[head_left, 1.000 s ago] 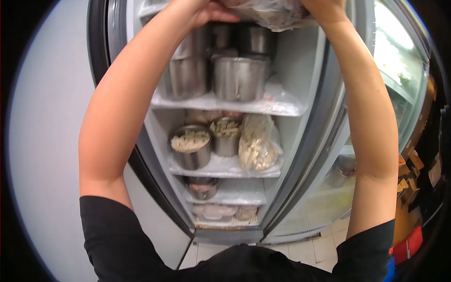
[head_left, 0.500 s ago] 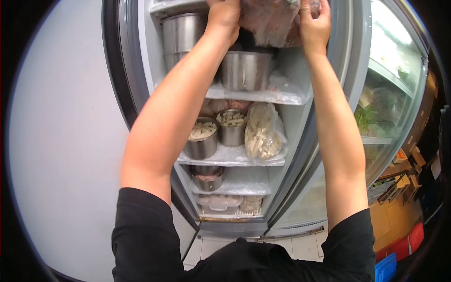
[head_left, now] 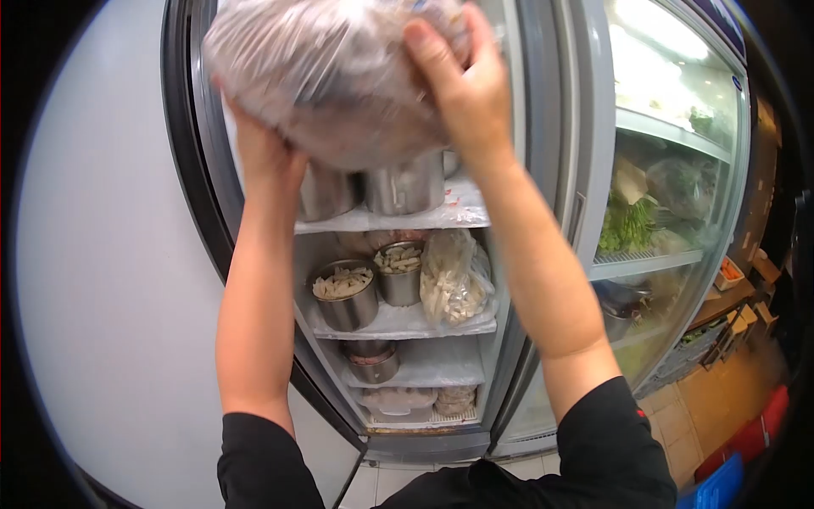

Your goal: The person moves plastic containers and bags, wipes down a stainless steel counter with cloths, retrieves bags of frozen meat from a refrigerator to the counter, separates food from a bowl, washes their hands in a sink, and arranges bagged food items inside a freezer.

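A large, full clear plastic bag (head_left: pixel 331 85) is held up in front of the upper part of an upright fridge; its contents look pinkish-brown but are blurred. My left hand (head_left: pixel 264 144) supports it from below at the left, with the fingers partly hidden behind it. At the bag's right side, my right hand (head_left: pixel 466 85) grips the plastic between thumb and fingers. Behind and below the bag, steel pots (head_left: pixel 405 185) stand on a fridge shelf (head_left: pixel 390 222). Lower down are a pot of pale pieces (head_left: pixel 345 297), a smaller pot (head_left: pixel 398 276) and a knotted bag of pale pieces (head_left: pixel 456 284).
The open fridge door (head_left: pixel 110 254) fills the left side. Further down are a small steel pot (head_left: pixel 373 365) and a lidded plastic box (head_left: pixel 398 403). On the right stands a glass-door fridge with greens (head_left: pixel 626 225). Red and blue items (head_left: pixel 719 485) lie at the lower right.
The bag has come down and to the left, nearer the camera, and more of it shows. Both hands moved with it. The glass-door fridge is now more fully in view.
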A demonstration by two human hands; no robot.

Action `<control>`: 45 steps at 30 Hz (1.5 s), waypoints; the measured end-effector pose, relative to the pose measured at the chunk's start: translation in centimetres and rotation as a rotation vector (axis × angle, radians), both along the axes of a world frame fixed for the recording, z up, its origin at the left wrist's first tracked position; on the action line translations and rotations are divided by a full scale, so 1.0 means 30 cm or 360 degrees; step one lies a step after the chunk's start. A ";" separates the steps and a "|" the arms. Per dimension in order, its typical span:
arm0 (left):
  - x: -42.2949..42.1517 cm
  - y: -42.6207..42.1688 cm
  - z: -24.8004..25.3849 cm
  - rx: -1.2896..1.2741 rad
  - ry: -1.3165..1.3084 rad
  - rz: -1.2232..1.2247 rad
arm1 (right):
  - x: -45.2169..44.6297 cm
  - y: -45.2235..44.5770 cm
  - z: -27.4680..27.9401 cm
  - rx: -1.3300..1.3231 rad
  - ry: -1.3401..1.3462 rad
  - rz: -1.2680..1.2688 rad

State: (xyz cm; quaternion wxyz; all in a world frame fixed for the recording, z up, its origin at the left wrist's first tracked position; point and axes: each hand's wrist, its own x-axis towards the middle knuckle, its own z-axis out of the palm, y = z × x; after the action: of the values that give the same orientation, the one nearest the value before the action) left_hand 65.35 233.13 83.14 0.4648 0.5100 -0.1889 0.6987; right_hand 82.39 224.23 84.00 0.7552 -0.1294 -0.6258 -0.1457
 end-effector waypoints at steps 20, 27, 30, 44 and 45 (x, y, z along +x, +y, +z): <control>-0.114 -0.735 -0.893 -0.0813 0.1508 0.1916 | -0.180 0.108 -1.361 -0.2359 0.0434 0.2551; -0.366 -0.890 -1.405 -0.1312 0.0325 0.1341 | -0.328 -0.097 -1.362 -0.2250 -0.0303 0.1933; -0.492 -1.003 -1.632 -0.1485 -0.0034 0.1003 | -0.470 -0.184 -1.252 -0.1849 -0.1125 0.1456; -0.719 -1.541 -1.832 -0.1662 -0.0847 0.1317 | -1.130 -0.495 -1.318 -0.1837 -0.2517 0.1598; -0.727 -1.563 -1.852 -0.1698 -0.0980 0.1210 | -1.165 -0.512 -1.307 -0.1803 -0.2539 0.1630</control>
State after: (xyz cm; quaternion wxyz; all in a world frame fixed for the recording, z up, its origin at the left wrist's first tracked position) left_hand 43.53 186.25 27.58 0.3010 0.0242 0.2460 0.9210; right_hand 47.44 208.86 44.80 -0.0630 -0.0510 -0.8891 0.4505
